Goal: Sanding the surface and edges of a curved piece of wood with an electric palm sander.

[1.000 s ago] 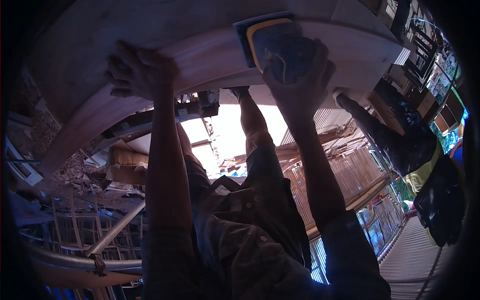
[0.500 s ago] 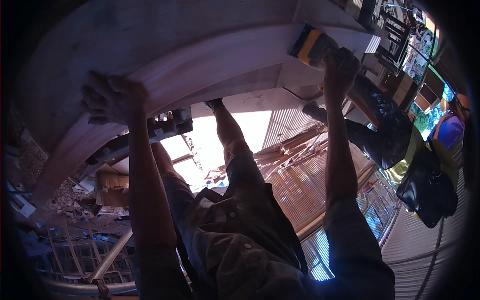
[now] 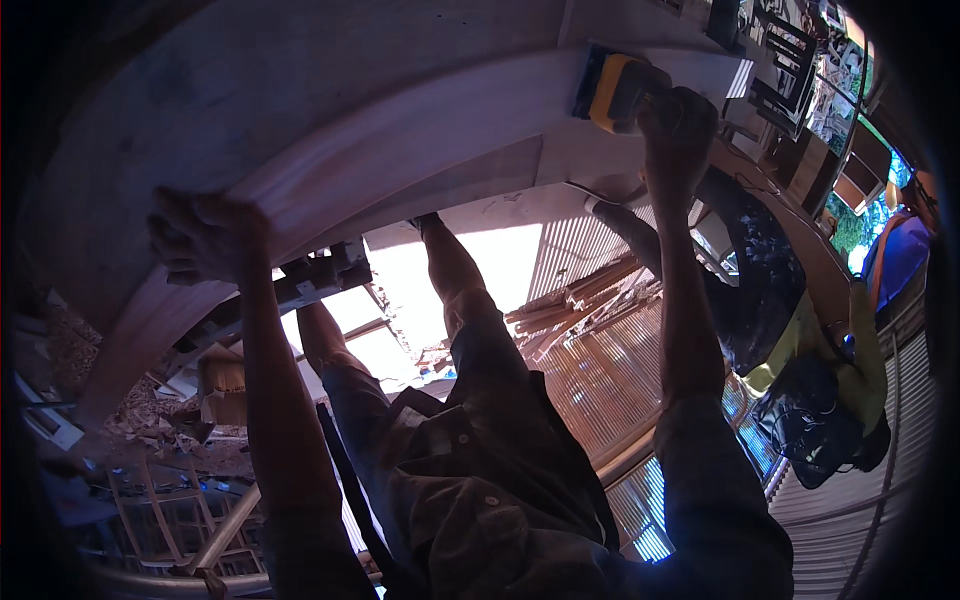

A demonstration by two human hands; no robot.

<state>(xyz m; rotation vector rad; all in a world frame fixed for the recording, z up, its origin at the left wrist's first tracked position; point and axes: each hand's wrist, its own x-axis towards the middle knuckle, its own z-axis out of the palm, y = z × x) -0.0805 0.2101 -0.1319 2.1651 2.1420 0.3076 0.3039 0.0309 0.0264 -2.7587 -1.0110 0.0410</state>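
Observation:
A long curved wooden board [image 3: 420, 120] runs from the lower left to the upper right, on a wide pale worktop [image 3: 300, 50]. My left hand [image 3: 210, 237] is laid across its left part, with the fingers bent over the far edge. At the board's right part, my right hand [image 3: 680, 135] is closed round the back of a yellow and dark power sander [image 3: 618, 92]. The sander's flat pad faces the board; whether it presses on the wood is hard to tell. Shadow darkens both hands.
Below the worktop's near edge are a dark metal fixture [image 3: 325, 275] and my legs. At right, a person in a yellow-green top [image 3: 860, 350] bends close by. Wood scraps [image 3: 190, 430] litter the left side. Wooden frames [image 3: 785, 70] stand at the upper right.
My left hand has shifted a little left and down along the board. The sander has moved slightly left, turning more upright. The other person has shifted their posture.

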